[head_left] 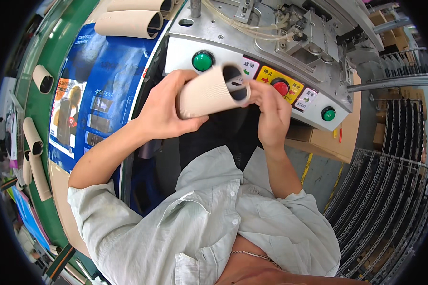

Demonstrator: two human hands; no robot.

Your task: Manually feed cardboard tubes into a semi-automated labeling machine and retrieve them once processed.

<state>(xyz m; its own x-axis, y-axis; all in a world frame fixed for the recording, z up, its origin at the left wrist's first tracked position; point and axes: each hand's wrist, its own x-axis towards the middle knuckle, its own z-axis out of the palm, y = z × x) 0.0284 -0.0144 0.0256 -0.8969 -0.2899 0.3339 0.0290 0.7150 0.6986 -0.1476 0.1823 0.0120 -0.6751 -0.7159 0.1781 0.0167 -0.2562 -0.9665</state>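
Note:
A beige oval tube with a dark hollow inside is in my left hand, fingers and thumb wrapped round its closer end. It is tilted, its open end up and to the right, and that end is a little blurred by motion. A small light-grey piece shows inside the opening. My right hand is at the rim of this opening with its fingers bent together. What these fingertips pinch, if anything, is hidden. Both hands are in front of the metal machine, near its button panel.
The machine's panel has a green button, a red button and another green button. More beige tubes lie on the blue printed sheet at left. Several stand or lie on the green surface. A wire rack stands at right.

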